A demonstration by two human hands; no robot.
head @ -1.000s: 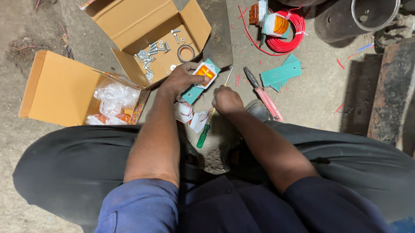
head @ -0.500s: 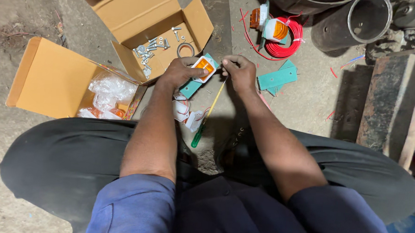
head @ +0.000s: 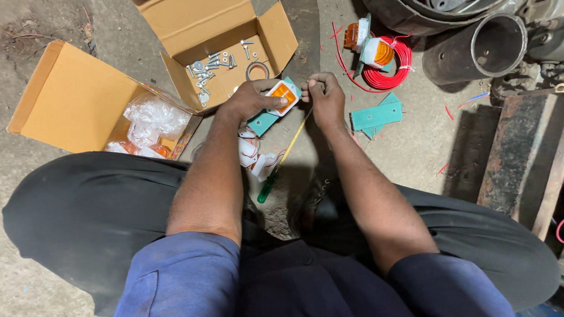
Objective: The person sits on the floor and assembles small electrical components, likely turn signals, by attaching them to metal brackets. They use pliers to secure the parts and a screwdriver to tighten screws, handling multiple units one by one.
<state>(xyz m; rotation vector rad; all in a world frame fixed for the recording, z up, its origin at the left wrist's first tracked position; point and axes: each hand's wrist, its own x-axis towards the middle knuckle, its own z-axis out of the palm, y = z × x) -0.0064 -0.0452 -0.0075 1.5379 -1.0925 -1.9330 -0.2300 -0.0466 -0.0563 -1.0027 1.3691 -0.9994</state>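
My left hand [head: 249, 101] grips a small orange lamp on a teal bracket [head: 275, 105], held above the floor between my knees. My right hand [head: 324, 98] is right beside it, fingers pinched at the lamp's right end on something too small to make out. A screwdriver with a yellow shaft and green handle [head: 280, 161] lies on the ground just below both hands. White lamp housings [head: 252, 152] sit under my left wrist.
An open cardboard box of screws and a ring [head: 219, 64] lies beyond my left hand. Another box with plastic bags [head: 81, 102] is at left. A red wire coil with an orange lamp [head: 382, 63], teal plates [head: 376, 115], dark pipes [head: 483, 44] and metal plates [head: 523, 156] lie at right.
My right hand rose from near my lap to the lamp's right end. The lamp and my left hand have stayed in roughly the same place; the view shifted slightly.
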